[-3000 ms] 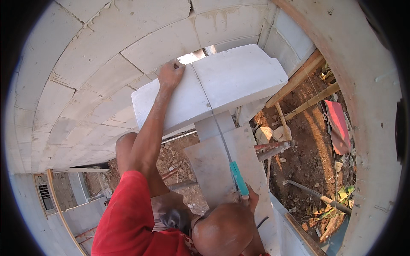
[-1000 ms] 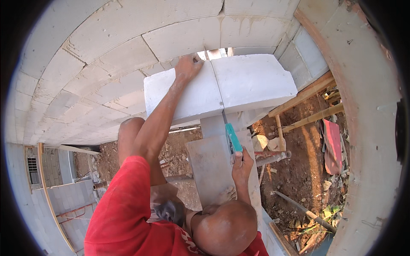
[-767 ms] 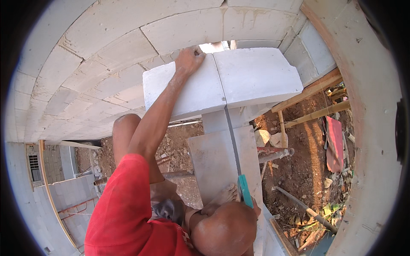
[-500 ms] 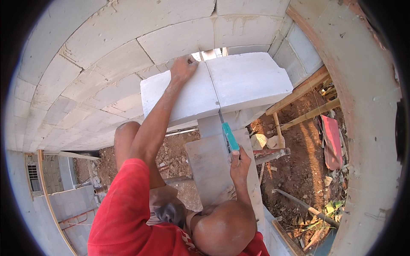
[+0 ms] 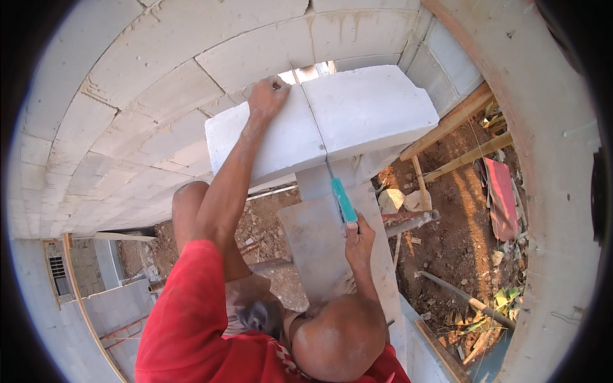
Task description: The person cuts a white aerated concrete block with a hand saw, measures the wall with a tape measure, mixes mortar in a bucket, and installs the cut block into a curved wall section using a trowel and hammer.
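Observation:
A white lightweight concrete block [image 5: 377, 108] lies across a support in front of me, a narrow cut line running over its top from far to near edge. My left hand [image 5: 268, 97] presses on the left part of the block, its fingers curled at the far edge. Close to my body, my right hand [image 5: 361, 239] is wrapped round the handle of a handsaw [image 5: 345, 203] with teal sides. Its thin blade runs into the cut at the block's near face; most of it is hidden inside the block.
A wall of pale blocks [image 5: 153, 96] curves along the left and far side. Below the block is a dusty grey board [image 5: 313, 230]. To the right, lower down, are brown soil, bamboo poles [image 5: 472, 156], pipes and a red panel [image 5: 501, 198]. My bent knee [image 5: 341, 338] fills the lower middle.
The view has shifted slightly, so block and left hand appear a little further left and up. Both hands keep their grips, and the saw sits nearly the same in the cut.

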Action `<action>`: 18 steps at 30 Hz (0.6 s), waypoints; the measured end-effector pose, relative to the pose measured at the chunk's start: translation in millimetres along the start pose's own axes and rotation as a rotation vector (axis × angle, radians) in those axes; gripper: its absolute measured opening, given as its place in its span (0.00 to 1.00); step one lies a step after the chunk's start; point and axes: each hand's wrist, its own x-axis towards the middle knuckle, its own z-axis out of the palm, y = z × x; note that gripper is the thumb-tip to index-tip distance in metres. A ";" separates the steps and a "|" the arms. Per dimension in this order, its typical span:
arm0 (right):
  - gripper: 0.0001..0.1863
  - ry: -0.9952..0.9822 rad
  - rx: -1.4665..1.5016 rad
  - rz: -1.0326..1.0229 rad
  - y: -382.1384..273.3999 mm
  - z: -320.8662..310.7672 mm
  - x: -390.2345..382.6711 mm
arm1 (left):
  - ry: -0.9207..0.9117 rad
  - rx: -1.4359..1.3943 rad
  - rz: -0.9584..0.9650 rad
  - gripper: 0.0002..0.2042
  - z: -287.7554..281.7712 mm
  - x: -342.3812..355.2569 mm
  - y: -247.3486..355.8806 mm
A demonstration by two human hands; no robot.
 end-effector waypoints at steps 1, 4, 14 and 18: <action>0.38 0.021 -0.029 0.047 -1.2 -11.6 -29.0 | -0.061 0.009 -0.072 0.13 0.2 -3.9 -2.4; 0.37 0.067 0.099 0.083 -14.4 -51.8 -122.1 | -0.046 0.002 -0.042 0.13 4.6 -1.1 -7.1; 0.36 -0.004 -0.071 0.011 -0.3 -14.3 -18.1 | -0.052 0.029 -0.015 0.13 1.2 -7.1 -2.3; 0.40 0.037 0.075 0.097 -10.7 -60.3 -126.3 | -0.104 0.022 -0.072 0.15 0.0 -1.0 -7.1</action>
